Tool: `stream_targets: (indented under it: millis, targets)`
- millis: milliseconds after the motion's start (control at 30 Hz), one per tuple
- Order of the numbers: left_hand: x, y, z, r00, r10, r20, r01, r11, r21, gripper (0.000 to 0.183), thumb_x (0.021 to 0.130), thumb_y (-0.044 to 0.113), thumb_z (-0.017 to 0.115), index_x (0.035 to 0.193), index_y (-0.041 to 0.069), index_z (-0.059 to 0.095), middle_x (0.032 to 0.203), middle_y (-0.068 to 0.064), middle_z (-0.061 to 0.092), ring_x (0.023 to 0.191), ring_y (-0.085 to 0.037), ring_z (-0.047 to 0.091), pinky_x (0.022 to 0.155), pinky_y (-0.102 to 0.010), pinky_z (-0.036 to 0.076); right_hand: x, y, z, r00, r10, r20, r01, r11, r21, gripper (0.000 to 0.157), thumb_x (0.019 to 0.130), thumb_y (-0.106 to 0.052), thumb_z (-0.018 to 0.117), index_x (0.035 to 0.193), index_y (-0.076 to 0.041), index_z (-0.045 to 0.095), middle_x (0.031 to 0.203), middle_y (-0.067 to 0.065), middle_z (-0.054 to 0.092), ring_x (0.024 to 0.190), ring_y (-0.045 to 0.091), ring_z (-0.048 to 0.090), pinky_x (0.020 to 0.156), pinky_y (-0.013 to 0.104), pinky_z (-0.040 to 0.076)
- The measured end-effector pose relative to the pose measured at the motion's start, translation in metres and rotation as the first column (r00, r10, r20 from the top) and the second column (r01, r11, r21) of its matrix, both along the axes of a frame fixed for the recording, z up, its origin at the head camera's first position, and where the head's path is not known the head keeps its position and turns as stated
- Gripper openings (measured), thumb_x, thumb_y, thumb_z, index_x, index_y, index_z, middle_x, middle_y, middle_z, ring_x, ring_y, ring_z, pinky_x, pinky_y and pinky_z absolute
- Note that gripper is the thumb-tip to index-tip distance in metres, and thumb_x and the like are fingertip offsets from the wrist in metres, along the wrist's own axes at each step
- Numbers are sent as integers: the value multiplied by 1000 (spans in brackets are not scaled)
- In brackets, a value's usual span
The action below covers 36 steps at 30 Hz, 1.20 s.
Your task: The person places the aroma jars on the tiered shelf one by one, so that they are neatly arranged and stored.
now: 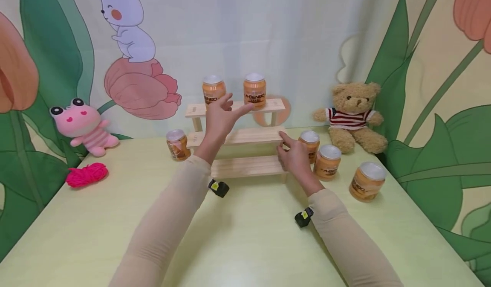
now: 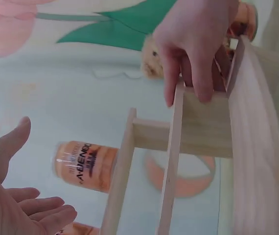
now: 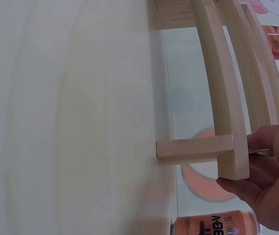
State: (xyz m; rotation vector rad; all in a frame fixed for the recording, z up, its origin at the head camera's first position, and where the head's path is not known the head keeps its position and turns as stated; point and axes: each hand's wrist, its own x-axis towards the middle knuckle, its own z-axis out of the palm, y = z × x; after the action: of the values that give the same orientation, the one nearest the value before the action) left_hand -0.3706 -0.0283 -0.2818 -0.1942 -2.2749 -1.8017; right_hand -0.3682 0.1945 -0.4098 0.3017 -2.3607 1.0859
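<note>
A three-tier wooden shelf [image 1: 253,136] stands on the table against the backdrop. On its top tier stand two orange cans with silver lids, a left can [image 1: 213,86] and a right can [image 1: 255,88]. My left hand [image 1: 220,123] is raised in front of the left can, thumb and fingers spread, with nothing held. In the left wrist view that can is mostly out of frame. My right hand [image 1: 298,155] holds the shelf's right end, fingers at the middle tier and thumb by the lower one [image 3: 232,161]. Part of its grip is hidden.
Right of the shelf stand three more cans [image 1: 327,162], the closest one [image 1: 367,181] farther right. Another can [image 1: 177,145] stands left of it. A teddy bear [image 1: 353,118], a pink frog plush [image 1: 85,127] and pink yarn [image 1: 87,175] sit toward the sides.
</note>
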Motion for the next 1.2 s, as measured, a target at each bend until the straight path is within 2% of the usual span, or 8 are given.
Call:
stream_targets:
  millis: [100, 200, 333, 400, 500, 700, 933, 1200]
  targets:
    - [18, -16, -11, 999, -14, -36, 16, 999, 48, 83, 78, 42, 86, 148, 15, 51, 144, -8, 55, 133, -23, 50, 104, -40, 46, 1, 0, 1, 1000, 3, 10, -3, 1000, -3, 46, 92, -3, 67, 137, -3, 60, 119, 26, 65, 89, 32, 72, 70, 42, 60]
    - [26, -38, -22, 998, 34, -53, -31, 997, 67, 82, 78, 42, 86, 147, 13, 53, 143, -8, 57, 132, -22, 51, 105, -38, 45, 2, -1, 2, 1000, 3, 13, -3, 1000, -10, 46, 92, -2, 66, 138, -2, 59, 120, 26, 64, 89, 32, 72, 70, 43, 60]
    - [20, -74, -37, 988, 155, -18, -150, 972, 181, 74, 78, 38, 87, 141, 11, 59, 129, -9, 66, 120, -20, 60, 92, -24, 50, 3, 0, 3, 1000, -14, 10, 14, 1000, -12, 45, 92, -2, 66, 137, -3, 60, 119, 26, 65, 89, 32, 72, 69, 42, 60]
    - [13, -95, -44, 977, 211, -4, -203, 941, 270, 67, 79, 35, 87, 137, 13, 63, 117, -7, 71, 110, -19, 64, 73, -17, 50, 2, 0, 3, 1000, -15, 13, 15, 1000, -4, 45, 92, -3, 65, 137, -3, 60, 118, 26, 65, 89, 32, 72, 69, 42, 60]
    - [4, -122, -55, 962, 273, 12, -258, 890, 375, 59, 81, 30, 86, 133, 13, 65, 104, -3, 73, 102, -16, 65, 66, -14, 47, 2, -1, 3, 1000, -12, 16, 12, 1000, -1, 46, 92, -3, 65, 137, -3, 60, 118, 27, 65, 89, 32, 72, 69, 42, 60]
    - [-13, -153, -79, 943, 328, 53, -321, 857, 403, 60, 84, 22, 83, 138, 13, 60, 118, -8, 66, 109, -16, 61, 100, -26, 47, 1, -1, 2, 1000, -9, 25, 9, 1000, -10, 46, 93, -5, 65, 138, -4, 59, 119, 26, 65, 89, 31, 72, 71, 42, 60]
    - [-31, -166, -102, 927, 361, 103, -375, 894, 247, 70, 87, 23, 80, 149, 13, 48, 140, -13, 53, 126, -23, 49, 106, -30, 43, 0, 2, 1, 1000, -17, 8, 16, 1000, 5, 45, 93, -3, 66, 137, -3, 60, 118, 26, 65, 92, 32, 72, 70, 43, 60]
    - [-40, -176, -125, 937, 282, 205, -309, 945, 110, 83, 89, 22, 78, 157, 12, 32, 156, -15, 37, 141, -28, 35, 114, -38, 34, 1, -1, 1, 1000, -3, 7, 3, 1000, -7, 46, 92, -2, 66, 137, -3, 60, 121, 27, 63, 95, 34, 71, 72, 43, 60]
